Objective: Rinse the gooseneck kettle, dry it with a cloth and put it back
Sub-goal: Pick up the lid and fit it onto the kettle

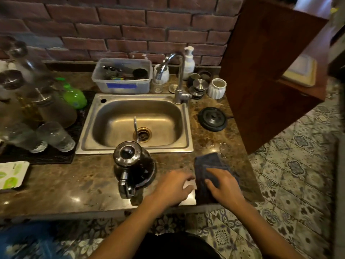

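Note:
The shiny gooseneck kettle (133, 165) stands upright on the brown stone counter just in front of the sink (97, 144), lid on, its thin spout reaching over the basin and its handle toward me. A dark grey cloth (207, 161) lies on the counter to the kettle's right. My right hand (223, 186) rests flat on the cloth, fingers spread over it. My left hand (172, 187) hovers beside the cloth's left edge, fingers curled near it, holding nothing that I can see. The round black kettle base (212, 119) sits right of the sink.
A tap (177, 75) arches over the sink's back right corner. Glasses and bottles (54, 136) crowd a black mat on the left. A plastic tub (122, 75), white cups (216, 88) and a soap pump stand behind. A wooden cabinet panel (270, 71) juts in at right.

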A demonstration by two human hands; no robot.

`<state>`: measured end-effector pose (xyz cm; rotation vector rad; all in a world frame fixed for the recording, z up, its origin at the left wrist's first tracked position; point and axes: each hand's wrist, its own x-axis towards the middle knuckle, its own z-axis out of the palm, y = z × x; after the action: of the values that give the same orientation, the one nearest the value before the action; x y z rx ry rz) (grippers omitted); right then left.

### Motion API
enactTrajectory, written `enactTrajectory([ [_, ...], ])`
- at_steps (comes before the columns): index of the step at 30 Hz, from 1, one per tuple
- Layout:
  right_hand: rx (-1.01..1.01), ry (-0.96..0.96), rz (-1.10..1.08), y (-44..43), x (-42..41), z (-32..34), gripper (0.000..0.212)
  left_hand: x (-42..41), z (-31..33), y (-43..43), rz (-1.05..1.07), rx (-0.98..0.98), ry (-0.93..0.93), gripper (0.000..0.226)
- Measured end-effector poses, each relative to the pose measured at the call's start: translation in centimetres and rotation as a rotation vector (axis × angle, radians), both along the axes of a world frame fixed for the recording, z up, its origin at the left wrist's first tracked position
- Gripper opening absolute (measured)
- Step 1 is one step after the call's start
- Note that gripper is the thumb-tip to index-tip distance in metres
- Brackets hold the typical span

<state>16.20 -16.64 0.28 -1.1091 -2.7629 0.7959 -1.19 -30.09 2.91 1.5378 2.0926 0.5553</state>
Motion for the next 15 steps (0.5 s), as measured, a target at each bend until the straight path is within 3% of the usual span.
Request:
enactTrajectory([
  [6,-0.014,-0.098,-0.041,2.9,6.1,-2.3,0.04,4.6,-4.5,3.1,-0.052,-0.09,-0.003,0.028],
  [15,-0.031,-0.217,0.163,4.7,9.7,-5.7,0.039,6.9,-9.1,4.0,-0.103,-0.172,0.162,0.035],
])
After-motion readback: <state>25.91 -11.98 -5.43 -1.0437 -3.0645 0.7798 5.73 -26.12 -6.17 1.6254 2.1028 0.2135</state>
